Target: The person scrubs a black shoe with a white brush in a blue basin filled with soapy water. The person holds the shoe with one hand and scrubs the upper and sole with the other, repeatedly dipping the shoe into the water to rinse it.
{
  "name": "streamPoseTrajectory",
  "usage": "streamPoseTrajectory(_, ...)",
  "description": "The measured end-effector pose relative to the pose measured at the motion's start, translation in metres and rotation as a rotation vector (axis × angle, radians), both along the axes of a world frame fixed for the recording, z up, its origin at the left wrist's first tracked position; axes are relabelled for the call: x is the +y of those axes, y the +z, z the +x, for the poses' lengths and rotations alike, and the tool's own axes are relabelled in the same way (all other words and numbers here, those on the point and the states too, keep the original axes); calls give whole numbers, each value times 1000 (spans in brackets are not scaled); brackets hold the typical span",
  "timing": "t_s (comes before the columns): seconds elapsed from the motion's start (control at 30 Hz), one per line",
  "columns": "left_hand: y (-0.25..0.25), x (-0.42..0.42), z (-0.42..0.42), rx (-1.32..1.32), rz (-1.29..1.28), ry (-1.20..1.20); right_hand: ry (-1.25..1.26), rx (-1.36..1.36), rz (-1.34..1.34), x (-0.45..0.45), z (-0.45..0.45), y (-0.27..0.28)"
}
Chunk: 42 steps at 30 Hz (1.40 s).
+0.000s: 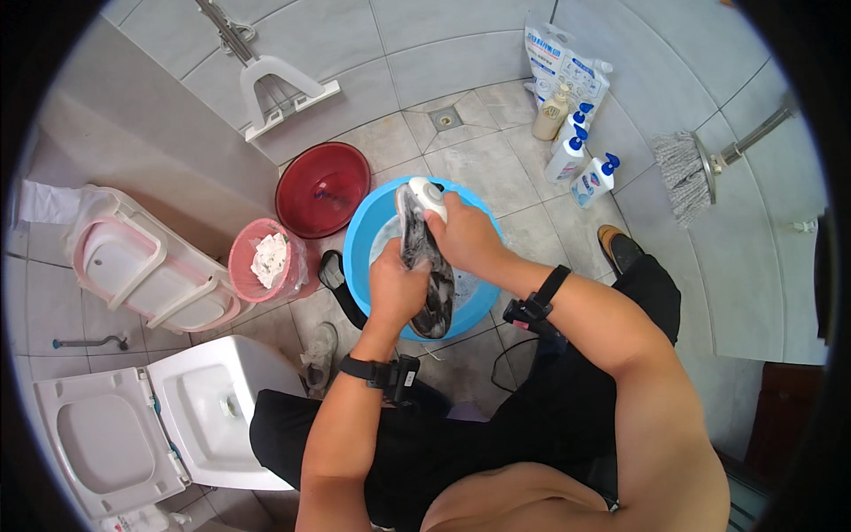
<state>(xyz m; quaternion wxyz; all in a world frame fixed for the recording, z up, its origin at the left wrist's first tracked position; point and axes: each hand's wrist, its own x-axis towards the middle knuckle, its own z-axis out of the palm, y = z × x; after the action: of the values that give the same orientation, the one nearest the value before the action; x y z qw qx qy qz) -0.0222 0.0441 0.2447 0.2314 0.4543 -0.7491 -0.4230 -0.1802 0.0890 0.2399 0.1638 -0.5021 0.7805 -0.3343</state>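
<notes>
My left hand (401, 282) is closed around the middle of a dark shoe (435, 307) streaked with white suds. The shoe is held lengthwise over a light-blue plastic basin (357, 266). In my right hand (467, 234) is a white-handled brush (427, 193), pressed against the far end of the shoe; its bristles are mostly hidden. Foamy water (469, 286) shows inside the basin below. Left of the basin, a dark shoe (342, 292) rests on the floor against its side. A pale sneaker (320, 352) stands nearer to me.
A dark-red basin (319, 216) and a pink lined bin (243, 266) stand left. Further left are a folded baby bathtub (139, 249) and a toilet (193, 425) with its lid up. Several pump bottles (565, 159) stand at right, near a string mop (681, 174). A floor drain (445, 120) lies ahead.
</notes>
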Motion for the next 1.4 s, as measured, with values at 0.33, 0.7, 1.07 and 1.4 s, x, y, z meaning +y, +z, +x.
streamPoseTrajectory(0.33, 0, -15, 9, 257, 306, 103, -244, -279, -138, -17, -37, 40)
streamPoseTrajectory(0.7, -14, 4, 4, 383, 377, -19, -148, -958, 42, -19, -64, 10)
streamPoseTrajectory(1.07, -33, 0, 10, 174, 266, 36, -62, -594, 74, -15, -23, 48)
streamPoseTrajectory(1.4, -18, 2, 10, 121, 186, 7, -141, -563, -22, -16, -19, 35)
